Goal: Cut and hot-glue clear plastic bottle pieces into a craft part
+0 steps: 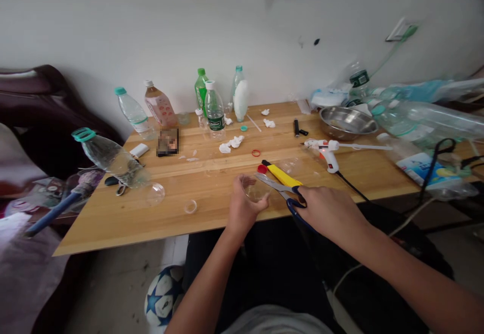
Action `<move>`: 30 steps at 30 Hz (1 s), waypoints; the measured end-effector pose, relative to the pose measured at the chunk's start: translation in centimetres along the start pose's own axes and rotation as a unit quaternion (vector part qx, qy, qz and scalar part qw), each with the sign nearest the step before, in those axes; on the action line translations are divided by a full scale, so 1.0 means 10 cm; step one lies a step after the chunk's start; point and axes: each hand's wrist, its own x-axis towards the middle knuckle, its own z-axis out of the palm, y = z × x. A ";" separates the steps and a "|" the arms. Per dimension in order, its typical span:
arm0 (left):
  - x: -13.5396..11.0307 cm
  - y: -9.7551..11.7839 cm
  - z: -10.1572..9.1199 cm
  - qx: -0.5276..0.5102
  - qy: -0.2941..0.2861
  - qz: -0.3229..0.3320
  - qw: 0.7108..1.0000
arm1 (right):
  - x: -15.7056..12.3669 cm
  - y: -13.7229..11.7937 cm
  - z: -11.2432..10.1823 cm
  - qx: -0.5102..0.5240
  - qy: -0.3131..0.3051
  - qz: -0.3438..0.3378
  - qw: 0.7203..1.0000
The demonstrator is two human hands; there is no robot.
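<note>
Two hands are engaged over the near edge of the wooden table (124,223): the left hand (242,205) has its fingers curled around a clear plastic piece (257,190); the right hand (328,213) grips dark-blue-handled scissors (278,186), blades beside the piece. A green bottle (200,89) stands at the back, behind a white-capped clear bottle (214,104). Contents of the steel bowl (342,131), beyond the glue gun (328,156), are indistinct from this view.

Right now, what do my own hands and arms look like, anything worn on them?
Your left hand and right hand are both ungloved. The left forearm and right forearm are bare too, with no sleeve, watch or bracelet showing. Whether you wear a ring, I can't tell.
</note>
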 end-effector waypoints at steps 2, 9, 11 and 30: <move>0.01 -0.01 -0.03 -0.007 -0.009 0.002 1.000 | 0.01 0.01 0.00 -0.001 -0.002 -0.002 1.000; 0.07 -0.02 -0.13 -0.022 -0.052 0.008 0.998 | 0.01 -0.01 -0.03 -0.011 -0.061 -0.026 0.998; 0.07 -0.03 -0.15 -0.021 -0.058 0.008 0.998 | 0.01 -0.01 -0.04 -0.007 -0.083 -0.035 0.996; 0.04 -0.05 -0.16 -0.049 -0.104 -0.004 0.993 | 0.04 -0.09 -0.14 -0.032 -0.072 -0.049 0.996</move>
